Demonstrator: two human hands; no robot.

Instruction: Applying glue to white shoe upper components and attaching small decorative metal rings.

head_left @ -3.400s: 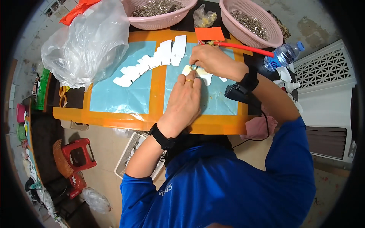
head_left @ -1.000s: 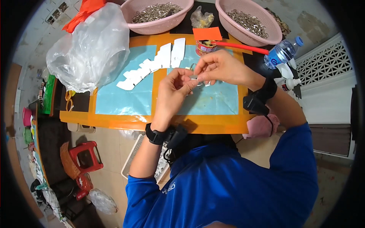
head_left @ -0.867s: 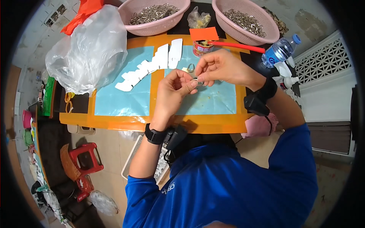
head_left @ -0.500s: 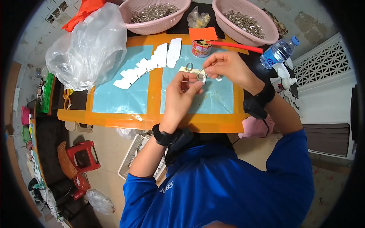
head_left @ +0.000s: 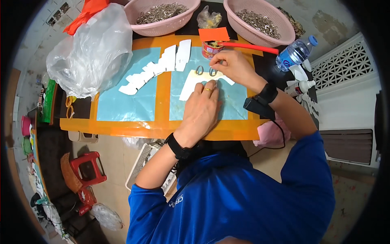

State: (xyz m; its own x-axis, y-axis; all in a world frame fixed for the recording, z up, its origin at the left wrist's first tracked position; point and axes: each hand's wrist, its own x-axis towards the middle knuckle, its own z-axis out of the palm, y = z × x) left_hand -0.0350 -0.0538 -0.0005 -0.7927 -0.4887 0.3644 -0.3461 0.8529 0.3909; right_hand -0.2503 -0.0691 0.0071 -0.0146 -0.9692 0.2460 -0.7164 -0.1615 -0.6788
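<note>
My right hand [head_left: 237, 70] pinches a metal ring [head_left: 213, 72] between thumb and fingertips, at the far edge of a white card [head_left: 188, 88]. Beside it, a second metal ring [head_left: 199, 70] stands upright along the same edge, which has a pale yellow strip. My left hand [head_left: 201, 109] rests palm down over the card, fingers extended and pressing on it, a gold ring on one finger; it hides the card's near part. Under the card lies a blue sheet [head_left: 227, 107] edged with orange tape. A row of overlapping white cards [head_left: 152, 70] lies to the left.
Two pink baskets [head_left: 191, 19] [head_left: 286, 35] of metal rings stand at the back. Between them are a small tub [head_left: 210, 52] and a red stick [head_left: 254, 48]. A water bottle [head_left: 295, 54] and a white bottle [head_left: 300, 88] stand right; a plastic bag [head_left: 91, 53] fills the left.
The white card has been lowered from between my hands and lies flat on the blue sheet. My left hand has turned palm down onto it; my right hand has shifted slightly left.
</note>
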